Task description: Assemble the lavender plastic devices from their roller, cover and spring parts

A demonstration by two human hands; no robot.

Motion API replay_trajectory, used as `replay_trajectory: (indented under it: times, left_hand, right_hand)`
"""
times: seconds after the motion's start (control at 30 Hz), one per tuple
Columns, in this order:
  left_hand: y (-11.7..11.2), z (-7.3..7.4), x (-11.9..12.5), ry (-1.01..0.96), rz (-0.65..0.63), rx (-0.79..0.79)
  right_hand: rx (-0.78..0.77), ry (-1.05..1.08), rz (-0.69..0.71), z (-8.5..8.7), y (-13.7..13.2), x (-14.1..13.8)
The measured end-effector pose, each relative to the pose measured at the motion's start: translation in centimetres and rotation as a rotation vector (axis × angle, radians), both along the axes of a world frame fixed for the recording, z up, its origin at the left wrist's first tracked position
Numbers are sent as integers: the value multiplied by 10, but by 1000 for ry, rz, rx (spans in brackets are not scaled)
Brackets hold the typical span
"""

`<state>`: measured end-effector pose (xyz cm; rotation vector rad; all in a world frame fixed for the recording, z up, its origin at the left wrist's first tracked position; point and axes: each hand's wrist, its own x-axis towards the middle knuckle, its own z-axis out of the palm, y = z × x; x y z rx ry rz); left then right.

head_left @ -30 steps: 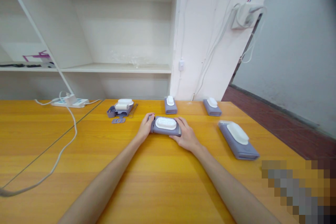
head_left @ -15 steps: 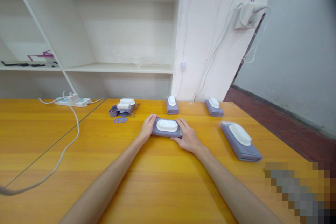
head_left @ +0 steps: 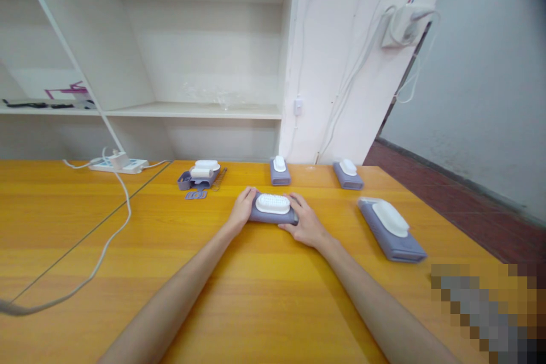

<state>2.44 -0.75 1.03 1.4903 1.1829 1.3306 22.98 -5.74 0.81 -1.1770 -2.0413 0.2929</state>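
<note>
Between my hands, near the middle of the table, lies a grey-purple rectangular case [head_left: 271, 218] with a white oval bristled brush [head_left: 273, 203] on its top. My left hand [head_left: 242, 210] grips the case's left end, fingers over the far corner. At its right end my right hand [head_left: 305, 222] holds on, thumb along the near edge. Similar grey-purple cases with white oval pieces on top stand around it: one case [head_left: 280, 177] just behind, another case [head_left: 350, 181] at back right, and a larger-looking case [head_left: 396, 244] to the right of my right hand.
At back left sit a grey-purple case with white pieces [head_left: 207, 165], a small grey-purple cup [head_left: 184, 181], flat rings [head_left: 195, 195] and a thin brownish item [head_left: 220, 178]. A power strip [head_left: 128, 165] and a loose cable [head_left: 111, 236] lie further left. White shelving [head_left: 196, 110] rises behind.
The held case and both hands have shifted very slightly to the right, and the case's near side looks a little turned. Everything else stays where it was.
</note>
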Motion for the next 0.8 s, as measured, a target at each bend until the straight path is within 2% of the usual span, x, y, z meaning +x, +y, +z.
replay_trajectory:
  times: [0.3,0.4,0.5,0.6,0.7,0.8]
  left_hand:
    - [1,-9,2,110,41,124]
    - [-5,-7,2,186,97,184]
    - [-15,1,3,349,157,232]
    - [-26,8,5,542,178,346]
    - [-36,12,8,729,123,507]
    - [-42,12,12,855,53,590]
  right_hand:
    - [-30,41,-28,-8,8,1]
    - [-54,41,-33,-10,9,0]
    - [-73,37,-29,-10,9,0]
    - [-73,35,-22,-8,8,-1]
    - [-37,36,-39,-7,7,0]
    - [25,57,-74,-8,9,1]
